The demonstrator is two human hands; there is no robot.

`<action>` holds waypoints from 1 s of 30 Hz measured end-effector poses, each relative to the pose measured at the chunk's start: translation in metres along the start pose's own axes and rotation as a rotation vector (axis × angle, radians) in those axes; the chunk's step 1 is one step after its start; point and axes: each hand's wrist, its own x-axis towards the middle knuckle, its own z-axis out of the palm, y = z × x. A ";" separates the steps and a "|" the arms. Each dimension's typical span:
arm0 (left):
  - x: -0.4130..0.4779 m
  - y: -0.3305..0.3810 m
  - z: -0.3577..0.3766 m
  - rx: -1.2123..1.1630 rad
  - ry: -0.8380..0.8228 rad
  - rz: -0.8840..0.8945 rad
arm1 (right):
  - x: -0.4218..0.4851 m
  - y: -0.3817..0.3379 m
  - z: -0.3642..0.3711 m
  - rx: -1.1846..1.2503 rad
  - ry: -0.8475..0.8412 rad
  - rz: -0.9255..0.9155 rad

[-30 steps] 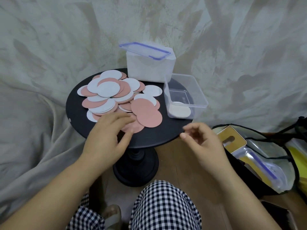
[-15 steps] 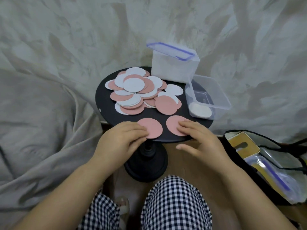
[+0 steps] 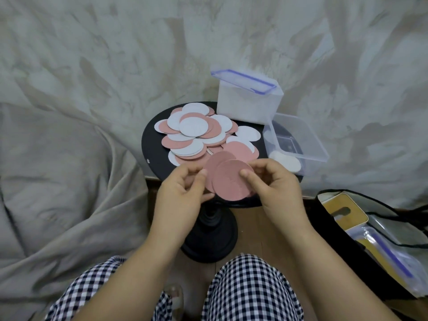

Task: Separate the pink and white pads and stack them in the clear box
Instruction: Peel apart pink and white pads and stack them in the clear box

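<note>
While we are holding two overlapping pink pads (image 3: 231, 184) just above the near edge of the round table (image 3: 152, 144), both our hands are pinching them. The left hand (image 3: 185, 186) is nipping their left rim between thumb and curled fingers; the right hand (image 3: 276, 184) is pressing its thumb on the front pad's right rim, fingers curled behind. The pads are facing us, tilted up off the table. The clear box (image 3: 317, 144) is sitting at the table's right edge, just beyond the right hand, with a white pad (image 3: 288, 163) in its near end, so we are judging the right hand the nearer carrier. The mixed pile (image 3: 194, 133) is lying across the table's middle and back.
</note>
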 end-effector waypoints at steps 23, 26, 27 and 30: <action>0.025 -0.006 -0.022 -0.034 0.142 -0.014 | 0.052 0.014 0.011 -0.850 -0.061 -0.229; 0.027 -0.006 -0.021 -0.060 0.153 -0.026 | 0.048 0.012 0.010 -0.757 0.117 -0.347; 0.027 -0.006 -0.020 -0.071 0.161 -0.028 | 0.046 0.008 0.011 -0.707 0.144 -0.354; 0.029 -0.005 -0.019 -0.092 0.180 -0.021 | 0.043 -0.007 0.009 -0.390 0.088 -0.144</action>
